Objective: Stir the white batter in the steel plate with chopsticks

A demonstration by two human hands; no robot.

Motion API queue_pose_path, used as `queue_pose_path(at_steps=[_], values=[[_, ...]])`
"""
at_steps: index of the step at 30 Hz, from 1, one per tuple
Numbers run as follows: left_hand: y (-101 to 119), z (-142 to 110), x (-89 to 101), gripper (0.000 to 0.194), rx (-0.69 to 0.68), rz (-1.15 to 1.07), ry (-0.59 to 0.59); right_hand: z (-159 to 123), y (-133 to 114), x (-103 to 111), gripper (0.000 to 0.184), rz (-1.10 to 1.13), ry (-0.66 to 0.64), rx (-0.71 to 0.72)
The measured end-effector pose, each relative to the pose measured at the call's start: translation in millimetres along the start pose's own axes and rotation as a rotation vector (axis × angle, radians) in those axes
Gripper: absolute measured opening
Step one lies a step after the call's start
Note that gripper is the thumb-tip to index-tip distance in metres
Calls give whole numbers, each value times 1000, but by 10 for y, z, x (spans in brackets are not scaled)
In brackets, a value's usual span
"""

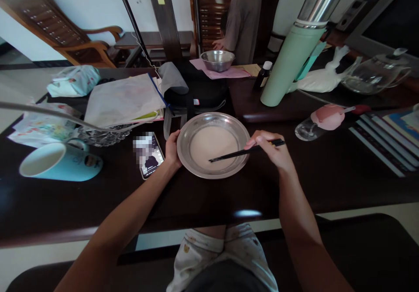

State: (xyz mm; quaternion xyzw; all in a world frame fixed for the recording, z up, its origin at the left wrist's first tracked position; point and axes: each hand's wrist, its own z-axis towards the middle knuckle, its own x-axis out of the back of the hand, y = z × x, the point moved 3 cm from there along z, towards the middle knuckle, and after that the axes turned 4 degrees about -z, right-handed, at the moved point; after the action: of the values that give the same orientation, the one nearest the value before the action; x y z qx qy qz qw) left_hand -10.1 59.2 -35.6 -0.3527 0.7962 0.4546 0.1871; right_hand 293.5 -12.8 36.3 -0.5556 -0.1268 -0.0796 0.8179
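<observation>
A shallow round metal dish [183,146] rests on the dark table in front of me, holding a pale, milky liquid [214,141]. My left hand [172,149] grips the dish's left rim, with its fingers partly hidden at the edge. In my right hand [270,149] is a pair of dark chopsticks [231,155], closed between the fingers. They slant down to the left across the right rim, and their tips reach into the liquid. Just left of my left hand lies a phone [151,156] with its screen lit.
A light-blue mug [62,161] lies at left beside a glass bowl [104,135]. A tall green thermos [291,56], pink-topped cup [327,117] and stacked books [386,139] stand right. Behind are a black case [196,87], another metal bowl [218,60] and a standing person [244,21].
</observation>
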Motion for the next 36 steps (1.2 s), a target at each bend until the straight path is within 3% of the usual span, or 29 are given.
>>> queue_pose_path(at_steps=[3,9,15,21,27,30,33,36], values=[[-1,-11,-9,13,12,-4,11,23,-17,-54,46,-92,-56,63],[7,-16,-7,16,4,21,5,-3,-13,39,47,-41,126,50],[9,-25,-18,13,8,5,12,20,-20,-68,45,-80,-38,65],[8,-26,-24,13,-7,-5,18,-3,-17,45,47,-43,131,32],[15,-17,-6,13,-10,0,25,17,-35,-76,47,-77,-49,73],[17,-18,-4,13,-6,6,23,25,-46,-48,45,-137,19,106],[10,-19,-14,14,4,9,-9,1,-29,22,44,-56,112,61],[7,-26,-21,14,8,0,-5,-6,-16,-5,47,7,49,28]])
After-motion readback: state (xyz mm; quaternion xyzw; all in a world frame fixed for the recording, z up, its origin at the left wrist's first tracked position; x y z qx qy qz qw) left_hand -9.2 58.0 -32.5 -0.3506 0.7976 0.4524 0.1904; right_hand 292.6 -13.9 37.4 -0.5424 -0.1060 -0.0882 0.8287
